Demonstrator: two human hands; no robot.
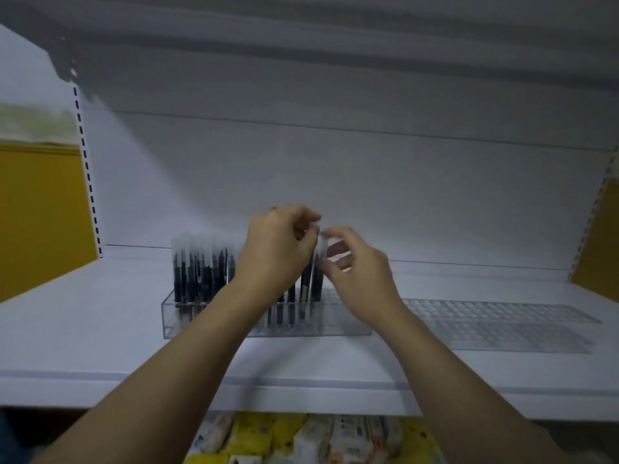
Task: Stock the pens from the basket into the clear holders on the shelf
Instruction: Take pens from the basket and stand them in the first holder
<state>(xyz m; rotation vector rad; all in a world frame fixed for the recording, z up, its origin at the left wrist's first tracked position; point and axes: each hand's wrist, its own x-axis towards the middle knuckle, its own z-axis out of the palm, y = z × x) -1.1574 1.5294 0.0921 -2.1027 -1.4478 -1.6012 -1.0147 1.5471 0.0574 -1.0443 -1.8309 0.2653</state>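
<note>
Several upright pens (306, 283) sit in the curled left hand (278, 249) over the holder (268, 328) on the shelf (100, 329); the right hand (360, 274) pinches one pen's white cap (323, 244).

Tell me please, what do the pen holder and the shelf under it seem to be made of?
The pen holder looks like clear, glossy acrylic or similar plastic: the pens show through its front wall. The shelf looks like white painted metal, smooth and matte, but the dim picture leaves that open.
</note>
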